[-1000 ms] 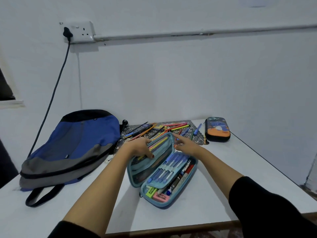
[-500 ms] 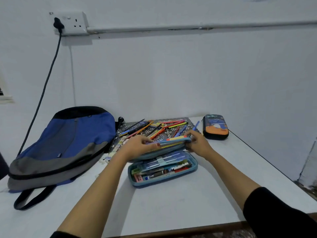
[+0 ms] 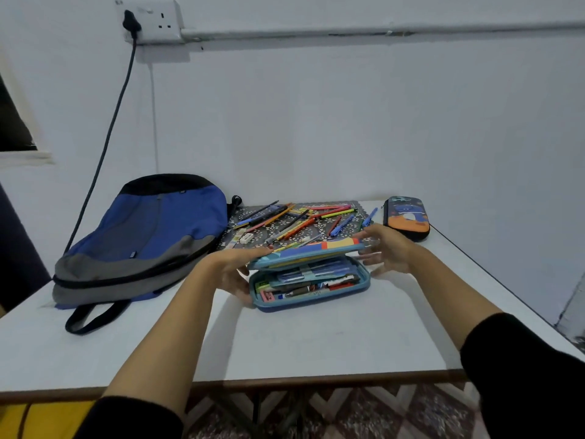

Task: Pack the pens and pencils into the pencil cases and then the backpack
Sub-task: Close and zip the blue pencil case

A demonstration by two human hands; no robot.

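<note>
A light blue pencil case [image 3: 311, 291] lies in the middle of the white table, its lid folded most of the way down over a base full of pens, with a gap still showing. My left hand [image 3: 234, 274] grips the case's left end. My right hand [image 3: 384, 248] rests on the lid's right end, fingers spread. Behind the case, several loose pens and pencils [image 3: 294, 221] lie on a patterned mat [image 3: 319, 231]. A blue and grey backpack [image 3: 139, 242] lies flat at the left. A second, dark case with an orange picture [image 3: 406, 217] sits zipped at the back right.
A small white eraser [image 3: 245, 238] lies on the mat's left edge. A black cable [image 3: 104, 147] runs from the wall socket [image 3: 152, 19] down behind the backpack. The table [image 3: 316, 343] ends at a front edge above a patterned floor; its right edge runs past the dark case.
The case lay wide open a second ago. Both hands turned it square to me and folded the lid down over the pens, and it is now nearly shut.
</note>
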